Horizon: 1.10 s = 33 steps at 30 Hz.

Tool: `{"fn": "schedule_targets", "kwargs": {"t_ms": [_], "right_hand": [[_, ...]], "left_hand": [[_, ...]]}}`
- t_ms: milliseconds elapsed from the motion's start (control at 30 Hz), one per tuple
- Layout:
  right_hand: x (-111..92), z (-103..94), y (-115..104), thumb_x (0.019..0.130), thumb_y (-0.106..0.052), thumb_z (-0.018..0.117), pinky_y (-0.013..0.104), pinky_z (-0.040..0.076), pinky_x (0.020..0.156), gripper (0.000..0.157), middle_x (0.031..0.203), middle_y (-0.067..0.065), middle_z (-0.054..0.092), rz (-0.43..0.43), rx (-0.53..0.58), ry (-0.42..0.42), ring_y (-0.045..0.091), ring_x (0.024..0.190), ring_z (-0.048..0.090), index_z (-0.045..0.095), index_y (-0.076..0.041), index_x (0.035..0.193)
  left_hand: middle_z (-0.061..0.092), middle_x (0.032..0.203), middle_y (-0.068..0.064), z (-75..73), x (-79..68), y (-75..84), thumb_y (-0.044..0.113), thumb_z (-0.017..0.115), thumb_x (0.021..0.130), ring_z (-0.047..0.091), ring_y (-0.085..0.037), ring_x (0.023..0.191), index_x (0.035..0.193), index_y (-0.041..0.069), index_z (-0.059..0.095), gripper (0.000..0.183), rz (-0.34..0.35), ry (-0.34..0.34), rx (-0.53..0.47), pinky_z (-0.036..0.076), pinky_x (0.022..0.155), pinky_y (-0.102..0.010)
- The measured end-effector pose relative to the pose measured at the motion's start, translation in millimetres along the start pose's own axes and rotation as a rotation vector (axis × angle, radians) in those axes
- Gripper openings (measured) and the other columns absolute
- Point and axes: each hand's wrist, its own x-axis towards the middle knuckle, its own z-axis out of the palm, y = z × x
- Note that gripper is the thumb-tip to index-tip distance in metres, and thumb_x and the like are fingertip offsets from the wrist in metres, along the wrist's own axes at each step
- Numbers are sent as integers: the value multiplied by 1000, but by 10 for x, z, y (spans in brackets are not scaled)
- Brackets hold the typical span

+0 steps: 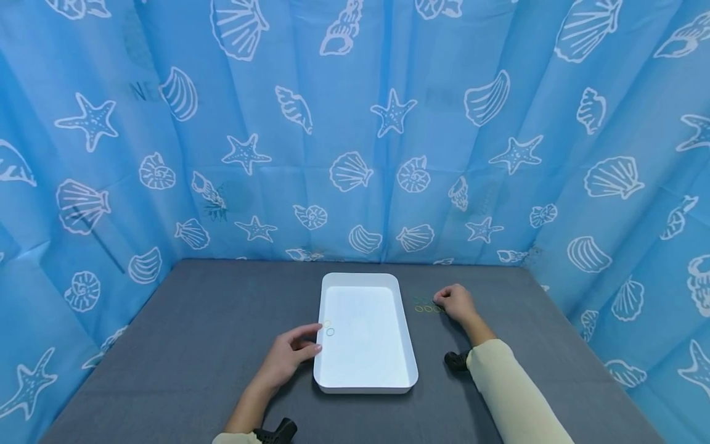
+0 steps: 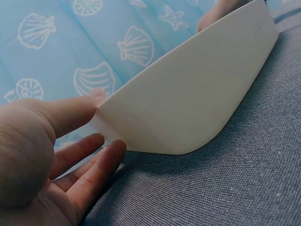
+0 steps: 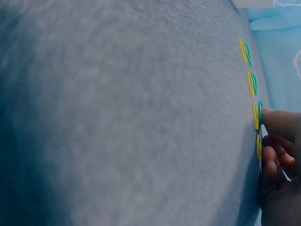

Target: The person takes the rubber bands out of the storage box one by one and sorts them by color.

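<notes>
A white rectangular tray (image 1: 366, 339) stands on the grey cloth, with a yellow ring (image 1: 327, 323) and a green ring (image 1: 330, 332) lying inside by its left wall. My left hand (image 1: 288, 356) touches that wall, its thumb and fingers spread apart at the rim and outer side. Right of the tray, several thin yellow rings (image 3: 250, 84) lie in a row beside green rings (image 3: 254, 84). My right hand (image 1: 456, 303) is at the right end of these rows, thumb and fingertips drawn together at a green ring (image 3: 260, 113). The index fingertip is hidden in the right wrist view.
A grey cloth-covered table (image 1: 222, 320) extends around the tray. Blue curtains (image 1: 310, 135) with white shell and starfish prints hang along its back and sides. Black wrist straps (image 1: 456, 361) sit at both sleeves.
</notes>
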Motion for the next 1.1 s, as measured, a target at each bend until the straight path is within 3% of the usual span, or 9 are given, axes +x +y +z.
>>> {"fn": "schedule_targets", "kwargs": {"t_ms": [400,600,900,1100], "right_hand": [[18,30,-27,81,-13,59,36,39,64,13,83,10,61,51,2,23,22,73,51,65,-1,81],[40,-1,7,83,-15,57,35,38,63,15,85,10,60,18,38,16,22,74,51,64,-2,86],[85,-108,-115,85,-19,53,34,40,65,22,91,13,58,69,158,-7,23,80,51,60,0,96],[92,-150,-319,87,-21,51,40,43,71,28,100,16,55,90,281,-30,30,90,52,57,1,103]], "left_hand": [[53,113,-5,14,6,1,23,65,77,54,-18,88,117,20,53,42,-17,25,27,44,71,-31],[53,113,-5,7,3,-7,23,64,78,53,-19,88,118,18,53,42,-11,21,24,43,71,-31],[53,113,-5,10,-5,-17,21,64,78,54,-19,88,118,18,53,42,-5,27,25,44,70,-31],[53,113,-3,8,5,-20,22,64,78,53,-19,89,118,19,53,43,-2,13,12,43,71,-32]]}}
